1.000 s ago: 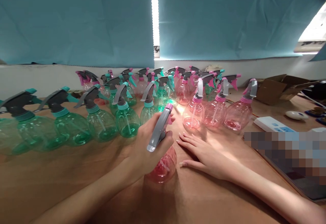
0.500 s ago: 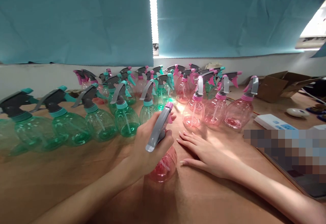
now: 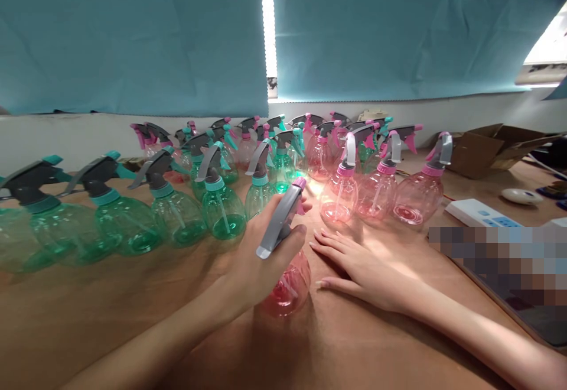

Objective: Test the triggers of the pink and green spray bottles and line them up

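A clear pink spray bottle with a grey and pink trigger head stands near the middle of the brown table. My left hand is wrapped round its neck, just under the grey head; the fingers on the far side are partly hidden. Just right of this bottle, my right hand lies flat on the table, fingers stretched out and holding nothing. Beyond my right hand are three pink spray bottles, the nearest pink bottle among them. Left of my left hand runs a row of green spray bottles, including a green bottle.
More pink and green spray bottles crowd the back by the wall. At right are an open cardboard box, a white mouse, a white power strip and a dark flat device, partly blurred. Blue curtains hang behind.
The whole view has shifted slightly, so everything sits a little further right. My left hand keeps its hold on the pink bottle, and my right hand stays flat on the table.
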`<state>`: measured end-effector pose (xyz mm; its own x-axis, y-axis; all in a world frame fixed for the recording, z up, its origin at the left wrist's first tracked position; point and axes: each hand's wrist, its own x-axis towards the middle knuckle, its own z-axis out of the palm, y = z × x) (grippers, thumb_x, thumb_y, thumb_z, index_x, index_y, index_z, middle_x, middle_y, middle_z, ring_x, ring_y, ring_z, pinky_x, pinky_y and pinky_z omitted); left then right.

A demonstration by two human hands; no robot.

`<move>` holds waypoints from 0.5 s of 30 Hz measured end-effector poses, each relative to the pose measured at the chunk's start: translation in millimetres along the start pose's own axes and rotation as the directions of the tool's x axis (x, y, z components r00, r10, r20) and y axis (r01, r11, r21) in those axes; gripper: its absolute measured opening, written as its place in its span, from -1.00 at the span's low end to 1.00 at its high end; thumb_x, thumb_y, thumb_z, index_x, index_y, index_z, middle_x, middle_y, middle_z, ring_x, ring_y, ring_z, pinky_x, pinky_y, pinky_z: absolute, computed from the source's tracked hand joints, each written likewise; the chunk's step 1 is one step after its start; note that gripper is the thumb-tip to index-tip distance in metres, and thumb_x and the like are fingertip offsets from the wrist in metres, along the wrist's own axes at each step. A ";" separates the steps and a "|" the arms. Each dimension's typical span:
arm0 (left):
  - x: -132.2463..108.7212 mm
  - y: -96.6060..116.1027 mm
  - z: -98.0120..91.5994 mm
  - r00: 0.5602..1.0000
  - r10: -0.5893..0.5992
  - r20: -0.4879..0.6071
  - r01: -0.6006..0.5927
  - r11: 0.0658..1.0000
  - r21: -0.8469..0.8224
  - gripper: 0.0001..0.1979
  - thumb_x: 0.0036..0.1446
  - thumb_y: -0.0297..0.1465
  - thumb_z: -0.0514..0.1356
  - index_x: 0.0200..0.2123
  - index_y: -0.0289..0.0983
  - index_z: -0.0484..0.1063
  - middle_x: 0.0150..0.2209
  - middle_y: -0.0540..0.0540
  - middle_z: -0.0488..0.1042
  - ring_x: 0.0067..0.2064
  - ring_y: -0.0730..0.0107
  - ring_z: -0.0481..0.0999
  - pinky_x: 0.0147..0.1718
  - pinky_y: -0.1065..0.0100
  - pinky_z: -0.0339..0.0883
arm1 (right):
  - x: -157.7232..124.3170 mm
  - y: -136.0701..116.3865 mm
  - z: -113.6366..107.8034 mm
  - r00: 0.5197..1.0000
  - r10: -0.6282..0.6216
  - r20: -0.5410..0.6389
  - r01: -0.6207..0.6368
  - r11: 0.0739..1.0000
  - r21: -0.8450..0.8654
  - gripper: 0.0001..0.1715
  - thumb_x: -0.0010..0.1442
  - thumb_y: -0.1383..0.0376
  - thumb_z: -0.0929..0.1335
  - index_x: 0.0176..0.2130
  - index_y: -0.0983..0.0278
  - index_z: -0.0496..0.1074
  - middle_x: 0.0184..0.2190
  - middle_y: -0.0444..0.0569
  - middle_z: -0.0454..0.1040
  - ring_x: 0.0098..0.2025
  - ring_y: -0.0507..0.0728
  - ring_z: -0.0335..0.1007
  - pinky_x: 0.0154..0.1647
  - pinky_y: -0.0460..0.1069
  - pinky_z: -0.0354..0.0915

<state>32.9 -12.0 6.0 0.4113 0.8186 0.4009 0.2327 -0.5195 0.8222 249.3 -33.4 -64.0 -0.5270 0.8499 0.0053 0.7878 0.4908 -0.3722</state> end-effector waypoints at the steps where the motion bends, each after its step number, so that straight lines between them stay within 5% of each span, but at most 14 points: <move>1: 0.2 -0.1 0.2 1.000 -0.002 -0.009 0.002 1.000 0.008 -0.82 0.22 -0.43 0.12 -0.09 -0.17 0.35 -0.16 -0.01 0.49 -0.34 0.43 0.38 -0.29 0.35 0.30 | 0.0 -0.1 0.1 1.000 -0.001 -0.002 0.001 1.000 0.003 -0.10 0.29 -0.18 0.20 0.35 0.35 0.13 0.38 0.15 -0.01 0.41 0.36 -0.15 0.38 0.31 -0.10; 7: 1.6 6.3 -1.4 1.000 -0.017 -0.009 0.017 1.000 0.025 -0.90 0.14 -0.46 0.11 -0.23 -0.23 0.33 -0.36 0.02 0.40 -0.38 0.41 0.37 -0.35 0.33 0.25 | -1.3 -1.9 -1.7 1.000 -0.001 -0.017 0.001 1.000 0.000 -0.11 0.28 -0.17 0.22 0.34 0.33 0.15 0.37 0.14 0.04 0.41 0.36 -0.12 0.37 0.30 -0.06; 15: 2.0 7.6 -1.7 1.000 0.006 -0.010 -0.006 0.999 -0.035 -0.89 0.04 -0.52 0.08 -0.33 -0.23 0.28 -0.37 0.02 0.39 -0.33 0.39 0.40 -0.35 0.36 0.26 | -1.1 -1.3 -1.2 1.000 -0.015 -0.009 0.014 1.000 -0.024 -0.08 0.29 -0.20 0.18 0.34 0.37 0.13 0.38 0.15 0.02 0.41 0.34 -0.14 0.39 0.27 -0.08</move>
<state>33.9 -14.0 13.8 0.4036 0.8180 0.4100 0.1988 -0.5158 0.8333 249.2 -34.7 -62.4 -0.5354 0.8444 0.0194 0.7876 0.5075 -0.3495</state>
